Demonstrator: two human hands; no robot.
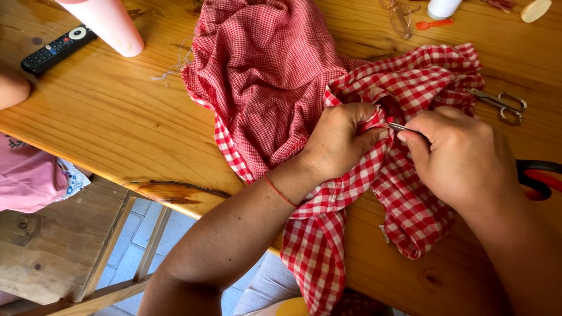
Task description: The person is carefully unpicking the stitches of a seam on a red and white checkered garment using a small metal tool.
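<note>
Wooden planks made up the table (117, 123), its near edge running diagonally from the left side down toward the bottom middle, with a bench (52, 257) and tiled floor below it. At the far left corner lay a black remote (57, 49), and just beside it stood a pink cylinder (108, 23). A loose thread (172, 67) trailed near the cloth's left border.

Red-and-white checked cloth (263, 76) was heaped across the middle of the table, one end hanging over the near edge. The left hand (339, 140) was curled tight, pinching a fold of the cloth between thumb and fingers; a thin red band circled its wrist. Touching that fold, the right hand (462, 155) was closed around a slim metal tool (399, 126), whose tip met the cloth by the left thumb.

Along the far edge sat eyeglasses (400, 14), an orange spoon (434, 24), a white bottle (443, 7) and a pale round lid (535, 10). Small metal scissors (500, 103) lay near the right edge, just beside the cloth. Red-and-black handles (540, 177) showed behind the right wrist.
</note>
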